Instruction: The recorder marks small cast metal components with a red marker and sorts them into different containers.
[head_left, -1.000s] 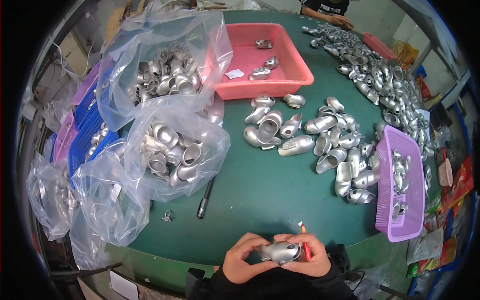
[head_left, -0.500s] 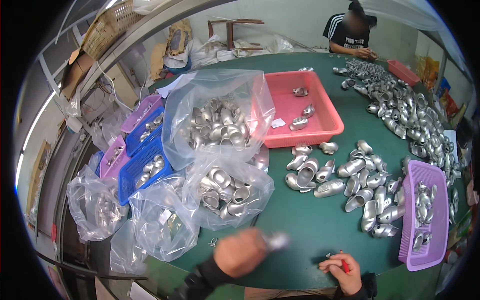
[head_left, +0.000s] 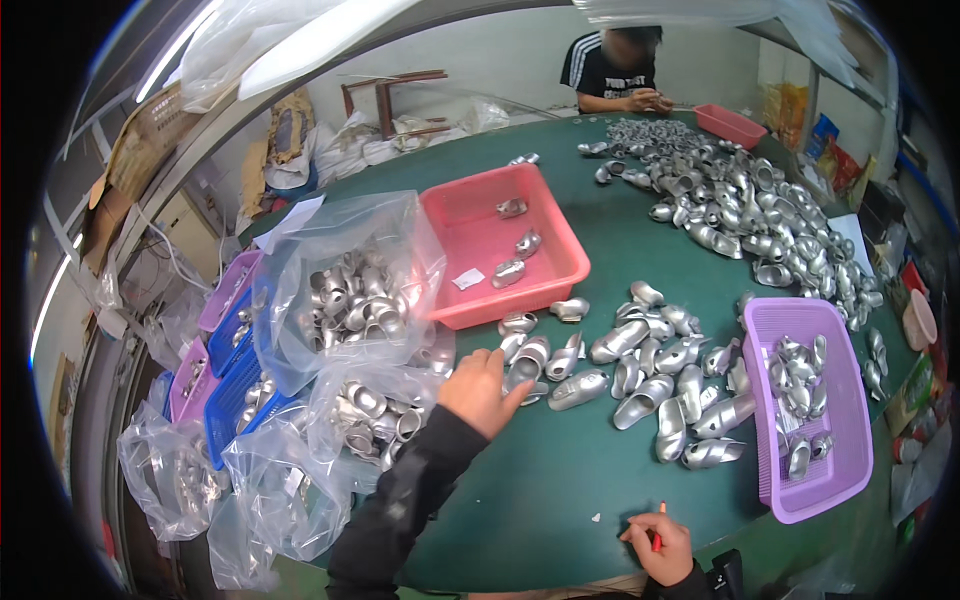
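Observation:
My left hand point(head_left: 480, 393) reaches forward over the table, thumb spread from the fingers. It is at the left edge of a loose cluster of silver metal shell-shaped parts, next to one hollow part point(head_left: 527, 362); whether it touches that part I cannot tell. Near the front edge, my right hand point(head_left: 660, 545) is closed round a slim red pen-like stick point(head_left: 657, 541), its tip poking up above the fingers. More silver parts point(head_left: 640, 402) lie right of my left hand. A tiny white scrap point(head_left: 596, 517) rests left of my right hand.
Clear plastic bags point(head_left: 350, 225) of metal parts and blue baskets point(head_left: 222, 415) line the left. A pink tray point(head_left: 575, 262) holds several parts; a purple basket point(head_left: 772, 470) stands right. Beyond lies a big heap point(head_left: 740, 190) of parts, with a person point(head_left: 620, 75) seated behind.
My left hand has moved forward from the front edge to the cluster; the blurred silver piece it held no longer shows there. My view has turned right. The right hand keeps the red stick.

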